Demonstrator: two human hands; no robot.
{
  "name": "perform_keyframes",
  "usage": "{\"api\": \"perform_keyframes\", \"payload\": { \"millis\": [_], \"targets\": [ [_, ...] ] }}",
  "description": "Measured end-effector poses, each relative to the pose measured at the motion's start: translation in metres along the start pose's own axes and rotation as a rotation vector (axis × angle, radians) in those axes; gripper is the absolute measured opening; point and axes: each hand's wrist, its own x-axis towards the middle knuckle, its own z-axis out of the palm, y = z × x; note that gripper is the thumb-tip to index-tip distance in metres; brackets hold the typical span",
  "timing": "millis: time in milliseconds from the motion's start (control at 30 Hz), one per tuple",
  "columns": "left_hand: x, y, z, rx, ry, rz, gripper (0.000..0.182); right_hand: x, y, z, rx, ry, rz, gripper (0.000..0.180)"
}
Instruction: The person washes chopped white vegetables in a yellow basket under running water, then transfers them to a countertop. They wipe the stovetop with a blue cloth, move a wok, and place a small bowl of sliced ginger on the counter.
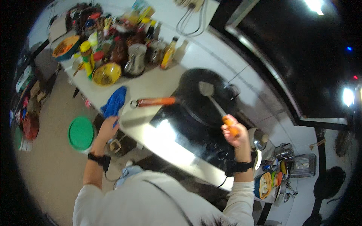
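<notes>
My right hand (236, 131) grips the orange handle of a metal spatula (216, 106). The blade of this spatula is over a black wok (198, 110), whose reddish wooden handle (155, 101) points left across the counter. The wok sits on a black glass cooktop (175, 127). At the counter's front edge my left hand (109, 128) is on the lower end of a bunched blue cloth (114, 101), with a bit of blue showing at its fingers. The cloth lies partly on the counter. Whether anything is in the wok is too dark to tell.
A yellow bowl (107, 74), a metal pitcher (135, 60), a yellow-labelled bottle (169, 53) and several other bottles crowd the counter's back left. A green round lid or stool top (81, 133) is low at the left. Baskets (264, 185) stand at the right, below the dark range hood (282, 50).
</notes>
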Motion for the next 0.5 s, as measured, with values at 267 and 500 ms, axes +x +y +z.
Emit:
{"api": "perform_keyframes", "payload": {
  "millis": [267,500],
  "targets": [
    [0.032,0.006,-0.008,0.013,0.02,0.109,0.028,-0.029,0.048,0.018,-0.709,0.285,-0.463,0.076],
    [0.06,0.039,-0.016,-0.486,0.129,0.069,0.039,-0.079,0.117,0.021,-1.084,0.753,-0.389,0.036]
  ]
}}
